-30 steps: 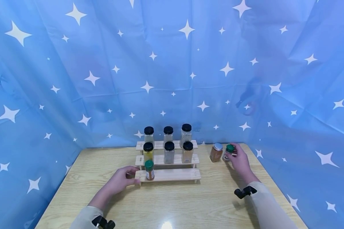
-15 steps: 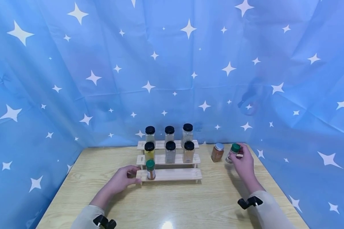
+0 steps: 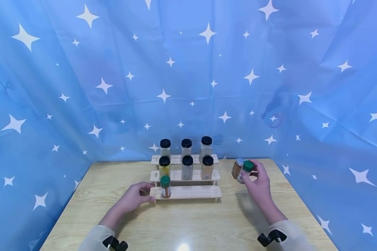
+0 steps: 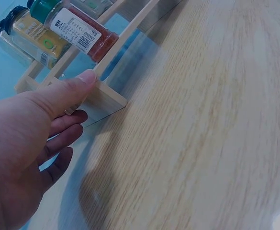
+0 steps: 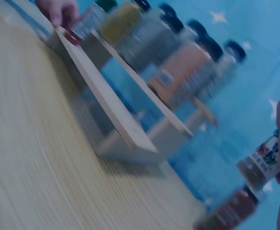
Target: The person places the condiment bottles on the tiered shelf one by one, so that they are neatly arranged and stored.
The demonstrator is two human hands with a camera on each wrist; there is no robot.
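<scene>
My right hand (image 3: 259, 185) holds a small spice jar with a green cap (image 3: 247, 166), tilted, on the right of the table in the head view. In the right wrist view this jar (image 5: 262, 163) shows a printed label. My left hand (image 3: 132, 198) grips the left end of a three-tier wooden spice rack (image 3: 196, 192), the thumb (image 4: 77, 86) lying on the front shelf's end and the other fingers curled below it. Near that thumb, a green-capped jar of red spice (image 4: 82, 31) stands on the front shelf.
Black-capped jars fill the rack's upper tiers, among them a yellow one (image 3: 164, 169), a grey one (image 3: 187, 170) and a tan one (image 3: 207, 170). A brown jar with a silvery lid (image 3: 237, 169) stands on the table, partly behind the held jar. A starry blue curtain (image 3: 188, 76) surrounds the table.
My right hand has tilted the green-capped jar and carried it left, now in front of the silver-lidded jar. The left hand stays at the rack's end.
</scene>
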